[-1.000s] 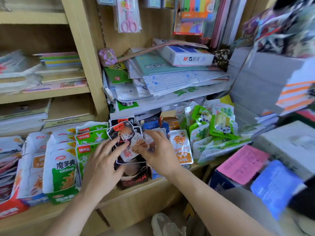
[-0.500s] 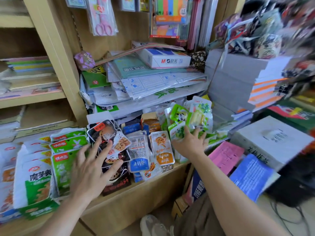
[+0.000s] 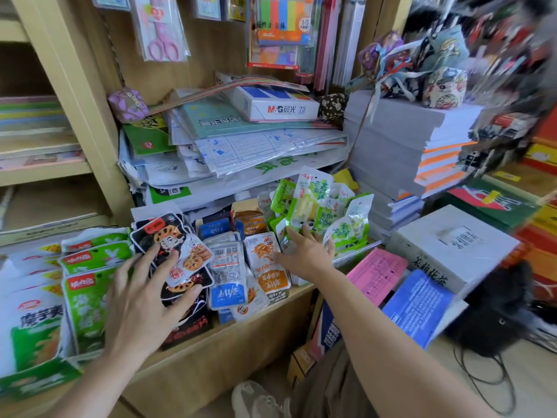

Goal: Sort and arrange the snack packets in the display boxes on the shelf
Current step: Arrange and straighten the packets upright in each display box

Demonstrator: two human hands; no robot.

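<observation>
From my remote seat I see the snack packets crammed in display boxes along the wooden shelf (image 3: 211, 351), low in view. The middle box holds black packets (image 3: 168, 242) printed with a cartoon face and lotus-root slices. Just to their right lie blue-and-white packets (image 3: 226, 294), one showing a barcode, and orange-and-white packets (image 3: 265, 260) whose lettering is upside down to me and which I cannot read. Further right stands a loose, tilted heap of green-and-white packets (image 3: 310, 197) with small panda figures.

At the left a green display box (image 3: 87, 300) carries green packets with a red label, and beside it are white-and-green packets (image 3: 33, 321) marked 魔芋爽.

My left hand (image 3: 144, 300) is released, fingers spread flat over the black packets, thumb against the lower one; it grasps nothing. My right hand (image 3: 304, 254) is likewise released, fingers fanned out, its tips at the lower edges of the green-and-white packets, its thumb side beside the orange-and-white ones.

Above, on a stack of papers, a white box (image 3: 277, 107) reads "M&G 晨光 70". To the right a white carton (image 3: 452, 245) bears 茉莉花茶. Pink scissors (image 3: 162, 40) hang in a clear sleeve at the top.
</observation>
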